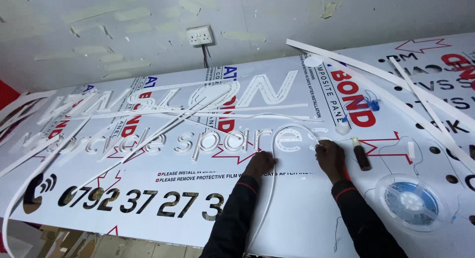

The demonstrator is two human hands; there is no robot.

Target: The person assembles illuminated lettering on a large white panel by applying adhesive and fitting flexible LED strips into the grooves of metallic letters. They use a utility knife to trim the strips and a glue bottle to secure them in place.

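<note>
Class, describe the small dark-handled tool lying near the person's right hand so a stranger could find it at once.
Start at the big white sign panel covering the bench, then find the right hand pressing on it. Just right of that hand lies the tool: short, with a dark brown handle and a pale tip, unlike the long white strips around it.

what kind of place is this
Probably a sign-making workshop. A big white sign panel with cut-out letters covers the bench, loose white strips lie across it, and both hands press a white strip around a letter.
</note>
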